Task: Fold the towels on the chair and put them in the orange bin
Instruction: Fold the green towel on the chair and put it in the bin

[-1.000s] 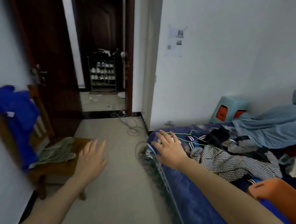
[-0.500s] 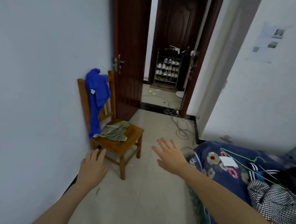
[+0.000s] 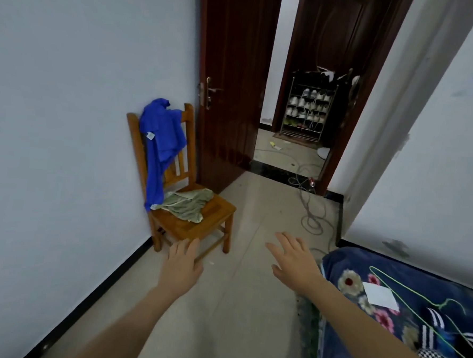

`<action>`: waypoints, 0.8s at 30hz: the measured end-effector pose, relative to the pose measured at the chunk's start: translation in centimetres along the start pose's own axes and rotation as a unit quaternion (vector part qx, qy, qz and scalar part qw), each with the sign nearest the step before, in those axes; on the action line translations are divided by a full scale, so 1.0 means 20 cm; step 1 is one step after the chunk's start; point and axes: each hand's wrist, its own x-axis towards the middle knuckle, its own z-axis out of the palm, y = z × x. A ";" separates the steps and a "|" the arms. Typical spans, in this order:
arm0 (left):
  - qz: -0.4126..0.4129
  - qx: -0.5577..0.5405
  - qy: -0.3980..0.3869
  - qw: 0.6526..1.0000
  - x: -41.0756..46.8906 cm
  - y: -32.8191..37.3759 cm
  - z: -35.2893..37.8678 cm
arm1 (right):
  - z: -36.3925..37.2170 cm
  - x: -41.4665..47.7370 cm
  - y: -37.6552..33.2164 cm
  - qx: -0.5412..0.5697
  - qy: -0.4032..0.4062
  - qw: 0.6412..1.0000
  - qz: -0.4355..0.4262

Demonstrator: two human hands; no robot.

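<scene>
Two towels wait on the wooden chair ahead of us: the blue towel draped over its back carries a small white tag whose print we cannot read, and the green towel lies crumpled on the seat. Our left hand hangs flat and empty just short of the chair's front legs, below both towels. Our right hand, fingers spread and also empty, is farther off to the right, over the floor.
</scene>
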 end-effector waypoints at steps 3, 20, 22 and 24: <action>-0.006 0.004 -0.027 1.000 0.04 0.06 0.08 | 0.06 0.03 0.08 0.029 -0.027 0.999 -0.007; -0.257 -0.027 -0.056 0.964 0.78 -0.33 0.26 | 0.33 1.03 0.35 0.104 -0.086 0.990 -0.045; -0.269 -0.056 -0.066 0.959 0.93 -0.33 0.31 | 0.37 1.17 0.38 0.116 -0.128 0.983 -0.055; -0.266 -0.076 -0.073 0.958 1.09 -0.31 0.34 | 0.41 1.29 0.41 0.137 -0.146 0.979 -0.041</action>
